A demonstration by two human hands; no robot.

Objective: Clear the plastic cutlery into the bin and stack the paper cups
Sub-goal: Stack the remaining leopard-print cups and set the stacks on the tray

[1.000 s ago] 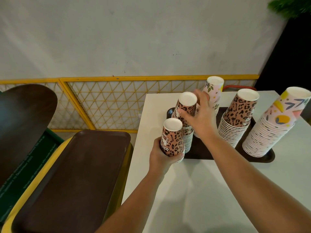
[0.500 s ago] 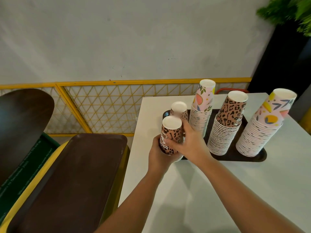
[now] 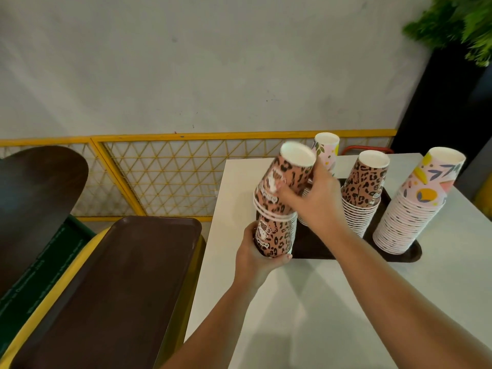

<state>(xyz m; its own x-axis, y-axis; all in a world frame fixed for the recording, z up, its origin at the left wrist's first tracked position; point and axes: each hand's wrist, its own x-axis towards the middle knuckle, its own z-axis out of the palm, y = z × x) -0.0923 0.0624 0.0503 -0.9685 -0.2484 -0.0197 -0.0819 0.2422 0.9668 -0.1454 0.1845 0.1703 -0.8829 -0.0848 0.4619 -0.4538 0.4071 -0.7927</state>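
Leopard-print cups, upside down, held in the air over the near-left corner of the dark tray (image 3: 314, 249). Lower cup (image 3: 274, 237) sits in the left hand (image 3: 259, 258), fingers wrapped round its wall and thumb under the rim. A short nested bunch of the same print (image 3: 286, 186) is tilted left above it, lower rims just meeting the top of the lower cup; right hand (image 3: 316, 198) grips the bunch from the far side, fingers curled round the wall.

Further out on the tray: a tall leopard stack (image 3: 363, 193), a floral stack (image 3: 415, 209) at the right end, another floral stack (image 3: 326, 150) behind the right hand (mostly hidden). Tray rests on the white worktop (image 3: 332, 302). Left of the worktop, a brown tray (image 3: 111, 283) lies across a yellow bin (image 3: 18, 342).

Risks, as I judge them: the bunch is tilted, so pressed down off-axis it could crush a paper rim or jam crooked. The loosely nested cups could slip apart if the grip slackens. The right forearm passes close to the tall leopard stack; a sideways swing could topple it. No plastic cutlery visible
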